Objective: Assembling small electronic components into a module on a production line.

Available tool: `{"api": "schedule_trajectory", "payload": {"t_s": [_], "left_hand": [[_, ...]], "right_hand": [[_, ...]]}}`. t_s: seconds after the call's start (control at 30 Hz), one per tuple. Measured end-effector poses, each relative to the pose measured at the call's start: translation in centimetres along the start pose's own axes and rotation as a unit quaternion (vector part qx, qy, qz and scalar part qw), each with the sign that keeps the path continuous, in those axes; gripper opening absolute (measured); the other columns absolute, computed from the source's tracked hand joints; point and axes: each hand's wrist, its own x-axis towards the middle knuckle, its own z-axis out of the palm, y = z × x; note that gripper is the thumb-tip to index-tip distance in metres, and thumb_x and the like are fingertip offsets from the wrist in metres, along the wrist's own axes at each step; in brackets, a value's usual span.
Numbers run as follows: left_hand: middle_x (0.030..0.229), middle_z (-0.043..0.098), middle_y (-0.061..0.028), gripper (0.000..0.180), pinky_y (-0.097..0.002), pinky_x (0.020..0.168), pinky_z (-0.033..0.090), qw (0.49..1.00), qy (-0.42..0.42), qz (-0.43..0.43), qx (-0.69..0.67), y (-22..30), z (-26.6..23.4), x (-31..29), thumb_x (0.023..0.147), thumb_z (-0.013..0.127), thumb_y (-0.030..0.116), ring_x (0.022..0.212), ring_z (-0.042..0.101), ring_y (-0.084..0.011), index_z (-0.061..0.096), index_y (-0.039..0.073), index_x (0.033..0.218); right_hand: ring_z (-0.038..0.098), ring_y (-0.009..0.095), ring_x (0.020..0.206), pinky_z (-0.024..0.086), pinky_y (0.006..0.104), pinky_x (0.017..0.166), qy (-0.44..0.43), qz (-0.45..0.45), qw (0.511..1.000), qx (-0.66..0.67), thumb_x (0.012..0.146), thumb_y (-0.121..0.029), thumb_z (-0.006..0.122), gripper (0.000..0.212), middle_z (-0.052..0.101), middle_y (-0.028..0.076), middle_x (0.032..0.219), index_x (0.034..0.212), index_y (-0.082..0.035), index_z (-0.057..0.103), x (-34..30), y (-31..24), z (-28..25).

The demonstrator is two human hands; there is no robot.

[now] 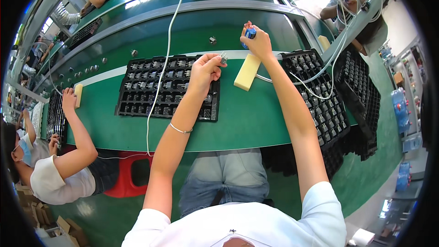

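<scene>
Green tabletop [242, 123] fills mid-frame. 2 black compartment trays w/ small parts: one tray [137, 105] centre-left under the left forearm, another [320, 105] at right, more trays stacked beyond it. Both arms stretched fwd from the lower edge. Left hand [203, 71], centre, grip pinched closed on 1 small metal component [224, 58] above the centre tray's upper right corner. Right hand [257, 41], upper centre, raised, grip closed round 1 small blue tool [250, 33]. 1 yellow sponge block [247, 72] lies just below it.
</scene>
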Motion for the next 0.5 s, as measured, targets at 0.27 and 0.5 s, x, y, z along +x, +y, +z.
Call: {"api": "schedule_trajectory", "payload": {"t_s": [0.27, 0.5], "left_hand": [[0.084, 0.069, -0.0084, 0.017, -0.0219, 0.053, 0.041, 1.000, 0.006, 0.003, 0.002, 0.3, 0.2, 0.0, 0.096, 0.063, 0.020, 0.058, 0.055, -0.0087, 0.064, 0.004, 0.103], [0.084, 0.073, -0.0135, 0.021, -0.0214, 0.053, 0.046, 0.991, 0.033, 0.062, 0.110, 1.1, 1.1, -1.3, 0.093, 0.066, 0.020, 0.056, 0.059, -0.0100, 0.065, -0.001, 0.098]], "right_hand": [[0.068, 0.040, 0.080, 0.053, 0.0448, 0.074, -0.002, -0.019, 0.996, -0.087, 0.072, -0.034, 0.075, 0.040, 0.070, 0.021, 0.084, 0.097, -0.003, 0.068, 1.8, 1.0, 1.1], [0.061, 0.007, 0.066, 0.047, 0.0209, 0.057, -0.125, 0.086, 0.922, 0.357, 0.085, -0.021, 0.075, 0.025, 0.066, 0.002, 0.082, 0.098, -0.001, 0.069, -4.9, -4.8, -2.2]]}}
